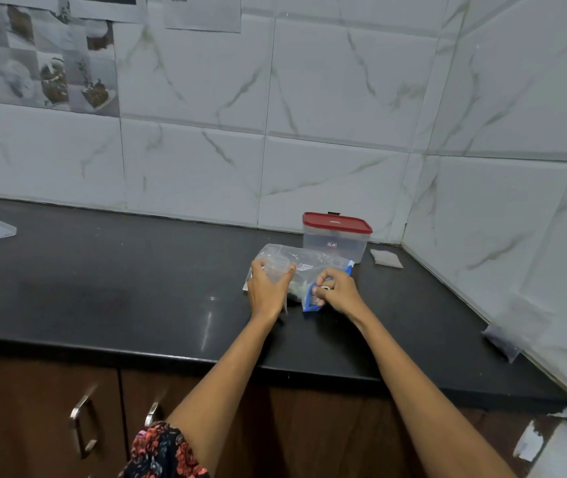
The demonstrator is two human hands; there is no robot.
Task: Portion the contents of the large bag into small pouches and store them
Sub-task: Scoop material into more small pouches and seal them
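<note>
The left hand (268, 288) grips a small clear pouch (277, 269) over the large bag (309, 267), steadying it, while right hand (335, 291) fingers pinch the bag's blue zip edge (309, 300).

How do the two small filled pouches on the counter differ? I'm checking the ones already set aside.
The pouch beside the container lies flat on the counter; the pouch at the right edge is propped up against the wall. The first sits far back near the corner, close to the red-lidded container; the second sits nearer the counter's front, apart from everything. Both are small, clear, hold something greyish, and neither hand touches them.
</note>
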